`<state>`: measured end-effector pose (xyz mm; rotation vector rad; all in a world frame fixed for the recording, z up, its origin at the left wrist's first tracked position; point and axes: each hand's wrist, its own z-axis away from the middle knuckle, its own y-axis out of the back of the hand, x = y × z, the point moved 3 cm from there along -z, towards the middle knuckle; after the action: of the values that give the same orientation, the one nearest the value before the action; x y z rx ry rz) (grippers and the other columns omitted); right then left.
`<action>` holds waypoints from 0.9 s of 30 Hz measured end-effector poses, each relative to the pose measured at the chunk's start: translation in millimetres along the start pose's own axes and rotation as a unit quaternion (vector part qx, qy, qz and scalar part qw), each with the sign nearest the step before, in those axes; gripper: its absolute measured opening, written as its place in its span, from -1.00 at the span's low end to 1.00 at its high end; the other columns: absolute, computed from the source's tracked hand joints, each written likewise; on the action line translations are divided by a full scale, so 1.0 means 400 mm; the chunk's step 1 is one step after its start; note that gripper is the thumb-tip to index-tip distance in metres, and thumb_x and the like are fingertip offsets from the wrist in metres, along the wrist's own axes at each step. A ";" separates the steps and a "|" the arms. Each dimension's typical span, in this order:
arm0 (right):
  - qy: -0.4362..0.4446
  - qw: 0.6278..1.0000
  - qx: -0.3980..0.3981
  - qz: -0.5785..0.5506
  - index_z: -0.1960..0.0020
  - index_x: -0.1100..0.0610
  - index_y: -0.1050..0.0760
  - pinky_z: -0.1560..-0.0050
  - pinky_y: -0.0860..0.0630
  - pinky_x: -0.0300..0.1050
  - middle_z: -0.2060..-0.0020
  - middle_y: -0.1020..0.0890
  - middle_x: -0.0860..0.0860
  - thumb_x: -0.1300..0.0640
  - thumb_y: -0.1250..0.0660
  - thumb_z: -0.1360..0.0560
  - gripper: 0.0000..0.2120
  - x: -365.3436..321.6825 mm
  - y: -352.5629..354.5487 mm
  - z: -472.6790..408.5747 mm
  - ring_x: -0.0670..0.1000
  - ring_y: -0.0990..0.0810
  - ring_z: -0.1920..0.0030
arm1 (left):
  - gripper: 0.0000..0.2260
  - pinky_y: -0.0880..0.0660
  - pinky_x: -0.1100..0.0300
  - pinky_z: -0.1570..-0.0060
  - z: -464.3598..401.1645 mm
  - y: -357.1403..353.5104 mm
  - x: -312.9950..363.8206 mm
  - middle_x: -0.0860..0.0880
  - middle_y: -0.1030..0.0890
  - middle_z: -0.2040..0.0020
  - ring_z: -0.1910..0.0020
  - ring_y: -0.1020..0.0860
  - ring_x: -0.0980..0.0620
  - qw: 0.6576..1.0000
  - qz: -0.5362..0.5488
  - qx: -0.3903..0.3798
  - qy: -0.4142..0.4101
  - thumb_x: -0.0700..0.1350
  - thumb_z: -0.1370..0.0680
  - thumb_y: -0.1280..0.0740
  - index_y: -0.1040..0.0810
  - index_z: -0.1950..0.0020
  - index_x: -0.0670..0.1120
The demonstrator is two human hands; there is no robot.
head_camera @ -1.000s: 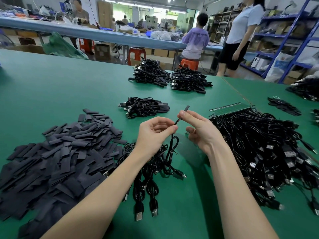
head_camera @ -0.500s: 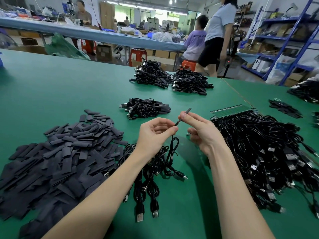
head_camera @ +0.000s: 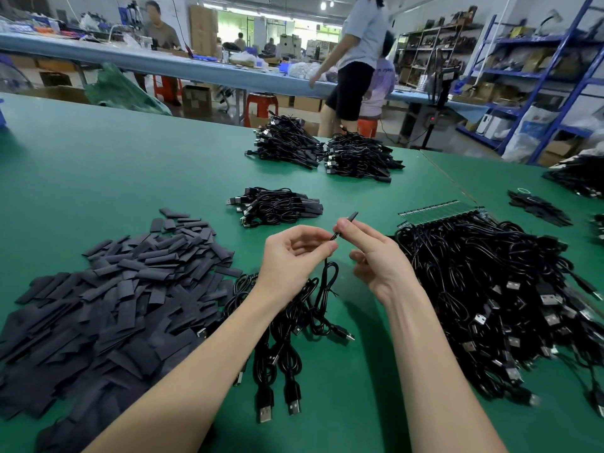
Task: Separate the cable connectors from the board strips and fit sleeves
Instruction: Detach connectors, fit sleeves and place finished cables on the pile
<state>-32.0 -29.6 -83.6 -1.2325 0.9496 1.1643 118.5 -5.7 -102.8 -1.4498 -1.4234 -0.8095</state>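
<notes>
No legible text, label, brand, number or sign anywhere. Only faint pale lettering across the back of a purple shirt on a seated person beyond the green table, too blurred to read. Boxes on the blue shelving unreadable as well.

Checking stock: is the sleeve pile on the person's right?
No, the sleeve pile lies left of the left hand.

green table, blue shelving, red stools
</notes>
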 end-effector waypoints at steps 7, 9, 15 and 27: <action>0.046 0.995 0.012 0.083 -0.05 -0.02 -0.72 0.35 -0.34 -0.31 0.19 -0.70 -0.14 -0.13 -0.61 -0.32 -0.65 -0.002 -0.003 0.009 -0.15 -0.46 0.30 | -0.86 -0.61 0.20 0.01 -0.003 0.003 -0.005 -0.06 -0.73 0.19 0.17 -0.69 0.03 1.000 0.018 0.001 0.013 -0.30 -0.45 -0.54 -0.68 0.08 -0.10; 0.117 0.990 0.015 0.082 -0.13 -0.03 -0.66 0.33 -0.40 -0.43 0.32 -0.70 -0.13 0.02 -0.58 -0.45 -0.72 -0.010 -0.006 0.008 -0.21 -0.55 0.35 | -0.87 -0.59 0.25 0.05 -0.003 0.001 -0.010 -0.06 -0.72 0.22 0.20 -0.68 0.06 0.999 0.037 -0.007 0.038 -0.29 -0.48 -0.52 -0.66 0.06 -0.11; 0.207 0.974 0.014 0.088 -0.16 -0.08 -0.66 0.08 -0.54 -0.32 0.21 -0.75 0.04 0.11 -0.55 -0.49 -0.73 -0.014 -0.016 0.009 -0.12 -0.68 0.15 | -0.90 -0.56 0.29 0.14 -0.001 -0.001 -0.015 -0.11 -0.71 0.23 0.23 -0.66 0.08 0.995 0.036 -0.022 0.086 -0.27 -0.50 -0.50 -0.64 0.08 -0.11; 0.208 0.972 -0.012 0.108 -0.18 -0.07 -0.66 0.10 -0.55 -0.34 0.21 -0.74 0.07 0.11 -0.54 -0.50 -0.74 -0.004 -0.025 0.015 -0.02 -0.57 0.19 | -0.89 -0.54 0.31 0.16 0.002 0.001 -0.008 -0.09 -0.70 0.26 0.26 -0.64 0.08 0.993 0.061 -0.010 0.105 -0.26 -0.49 -0.51 -0.61 0.12 -0.11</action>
<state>-22.8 -23.5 -79.3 -1.4513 1.4135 1.1044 118.4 -6.0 -106.0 -1.4061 -1.1606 -0.8735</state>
